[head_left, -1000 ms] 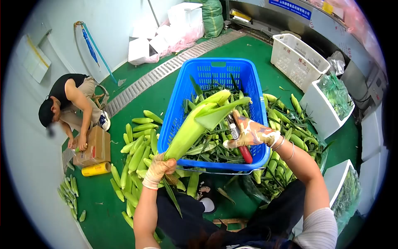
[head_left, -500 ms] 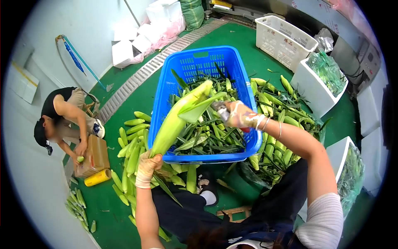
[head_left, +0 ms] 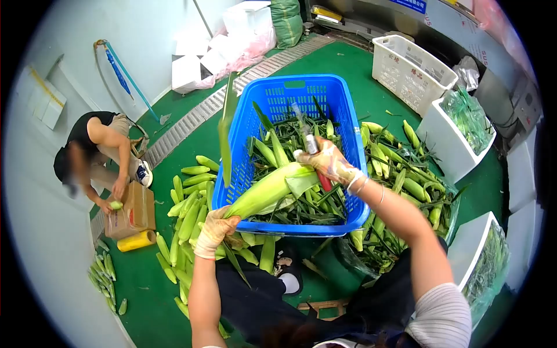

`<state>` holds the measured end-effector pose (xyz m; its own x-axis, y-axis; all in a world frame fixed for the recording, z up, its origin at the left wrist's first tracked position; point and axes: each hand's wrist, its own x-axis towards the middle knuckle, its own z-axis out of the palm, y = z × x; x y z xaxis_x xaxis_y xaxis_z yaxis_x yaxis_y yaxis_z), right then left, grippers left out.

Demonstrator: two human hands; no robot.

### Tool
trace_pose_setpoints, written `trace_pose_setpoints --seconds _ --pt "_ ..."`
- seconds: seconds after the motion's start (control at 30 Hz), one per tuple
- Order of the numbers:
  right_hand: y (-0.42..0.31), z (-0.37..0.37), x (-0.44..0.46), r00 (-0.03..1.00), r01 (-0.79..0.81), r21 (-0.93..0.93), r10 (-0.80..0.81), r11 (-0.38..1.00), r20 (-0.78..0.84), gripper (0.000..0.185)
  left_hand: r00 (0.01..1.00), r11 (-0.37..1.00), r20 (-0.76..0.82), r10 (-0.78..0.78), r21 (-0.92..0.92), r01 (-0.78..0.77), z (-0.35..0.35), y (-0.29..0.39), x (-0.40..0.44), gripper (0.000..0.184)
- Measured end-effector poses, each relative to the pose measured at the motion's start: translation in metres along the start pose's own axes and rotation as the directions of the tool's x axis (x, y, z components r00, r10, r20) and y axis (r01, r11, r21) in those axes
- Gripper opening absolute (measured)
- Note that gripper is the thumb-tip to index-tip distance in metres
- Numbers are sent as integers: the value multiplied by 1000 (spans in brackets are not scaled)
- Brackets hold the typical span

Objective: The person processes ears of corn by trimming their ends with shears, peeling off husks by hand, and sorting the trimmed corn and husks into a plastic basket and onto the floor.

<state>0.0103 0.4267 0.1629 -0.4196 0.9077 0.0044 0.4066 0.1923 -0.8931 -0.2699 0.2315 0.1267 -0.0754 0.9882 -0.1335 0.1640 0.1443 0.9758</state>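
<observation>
My gloved left hand (head_left: pixel 214 231) is closed round the lower end of a green corn ear (head_left: pixel 267 192), which slants up over the near edge of a blue basket (head_left: pixel 284 228). My gloved right hand (head_left: pixel 329 162) grips a red-handled knife (head_left: pixel 312 144) at the ear's upper end, its blade pointing away. A loose green leaf (head_left: pixel 227 133) hangs in the air above the basket's left side. Cut leaves and husk pieces (head_left: pixel 325 203) fill the basket.
Corn ears (head_left: pixel 188 220) lie left of the basket, and leafy unhusked ears (head_left: pixel 406 185) lie right. A co-worker (head_left: pixel 104 139) crouches at a cardboard box (head_left: pixel 134 211) at left. A white crate (head_left: pixel 406 75) and foam boxes (head_left: pixel 447 139) stand at right.
The ear has tilted lower over the basket, and its top part looks shorter. A leaf piece is now in the air at left. The knife in my right hand has turned to point away.
</observation>
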Motion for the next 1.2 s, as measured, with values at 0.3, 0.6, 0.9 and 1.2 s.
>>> trace_pose_setpoints --seconds 0.3,0.6,0.9,1.2 --pt "54 0 59 866 83 174 15 981 -500 34 996 915 -93 -14 -402 -25 -20 -14 -11 45" --pt "11 -6 6 951 278 -244 -232 929 203 54 987 933 93 127 328 -151 -35 46 22 46" --pt "0 41 -72 971 132 -2 -129 991 202 70 823 438 354 443 716 -544 36 155 85 32" --pt "46 92 -85 997 -74 405 70 911 25 54 930 903 -205 305 373 -214 122 25 46 63"
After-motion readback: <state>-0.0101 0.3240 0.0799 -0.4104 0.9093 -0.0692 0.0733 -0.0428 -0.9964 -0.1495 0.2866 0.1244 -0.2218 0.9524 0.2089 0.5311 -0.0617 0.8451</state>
